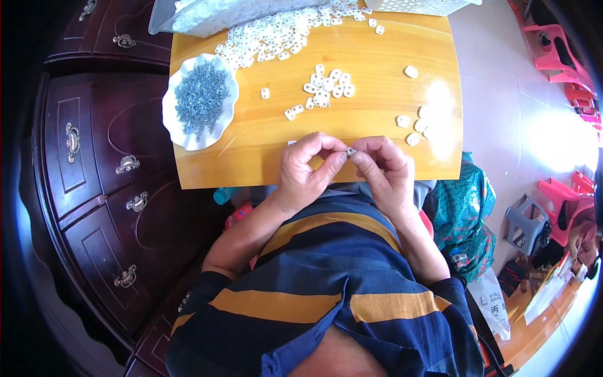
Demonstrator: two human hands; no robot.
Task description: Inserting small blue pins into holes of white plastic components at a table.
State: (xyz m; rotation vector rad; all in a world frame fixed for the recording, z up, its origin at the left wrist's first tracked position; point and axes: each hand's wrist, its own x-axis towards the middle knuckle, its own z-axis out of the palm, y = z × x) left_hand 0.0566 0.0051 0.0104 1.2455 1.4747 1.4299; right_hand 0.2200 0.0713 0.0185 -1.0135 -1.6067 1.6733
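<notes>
Above the near edge of the wooden table (251, 157), my left hand (308, 166) and my right hand (386, 169) meet fingertip to fingertip. Between them they pinch a small white plastic piece (351, 151) with a hole in it; the fingers cover most of it. Beyond my hands lies a loose cluster of white two-holed plastic pieces (328, 83). A single white piece (265, 93) lies to the left of that cluster. Several rounded white pieces (421, 124) rest at the right. At the left, a white scalloped bowl (232, 94) holds many small silvery metal screws or pins (202, 97).
A big spread of white pieces (267, 34) covers the far side, beside a clear bin (164, 22) and a white perforated basket (421, 5). Dark wooden drawers (94, 144) stand close on the left. A green bag (465, 213) and a grey stool (526, 220) are at the right.
</notes>
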